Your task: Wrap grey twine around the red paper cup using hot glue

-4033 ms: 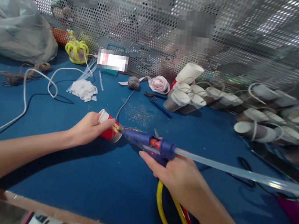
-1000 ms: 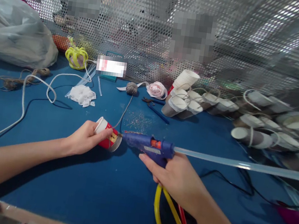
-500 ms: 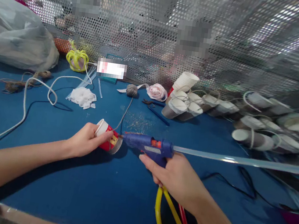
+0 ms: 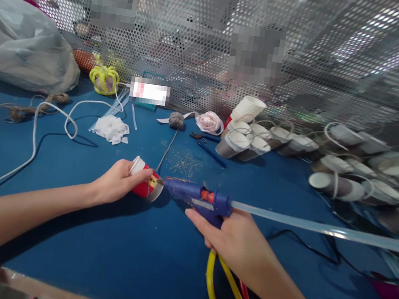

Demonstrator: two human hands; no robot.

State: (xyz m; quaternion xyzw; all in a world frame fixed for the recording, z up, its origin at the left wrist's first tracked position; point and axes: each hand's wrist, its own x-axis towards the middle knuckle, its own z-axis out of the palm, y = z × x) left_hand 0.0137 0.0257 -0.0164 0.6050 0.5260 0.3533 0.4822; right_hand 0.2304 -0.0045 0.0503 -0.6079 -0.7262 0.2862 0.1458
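My left hand [image 4: 117,182] is closed around a red and white paper cup [image 4: 144,188], tilted with its open rim to the upper left. The thumb presses on the cup's side. A grey cord [image 4: 167,150] runs from the cup up to a small grey yarn ball [image 4: 176,120]. My right hand [image 4: 234,236] grips the handle of a blue glue gun [image 4: 193,192], and its nozzle points left at the cup's side near the base. Whether the tip touches the cup I cannot tell. A long clear glue stick [image 4: 322,228] sticks out of the gun's rear.
Pliers [image 4: 208,151] lie beyond the gun, near a pink ribbon roll [image 4: 209,122]. Wrapped cups with handles [image 4: 233,144] stand at the back right. White scraps [image 4: 112,130], a white cable [image 4: 33,136] and a plastic bag [image 4: 23,55] are left. Yellow handles [image 4: 214,295] show below my right hand.
The cup has turned slightly in my left hand, and both have risen a little. The glue gun's rear has dipped, so the glue stick slopes down to the right. Both hands keep their hold.
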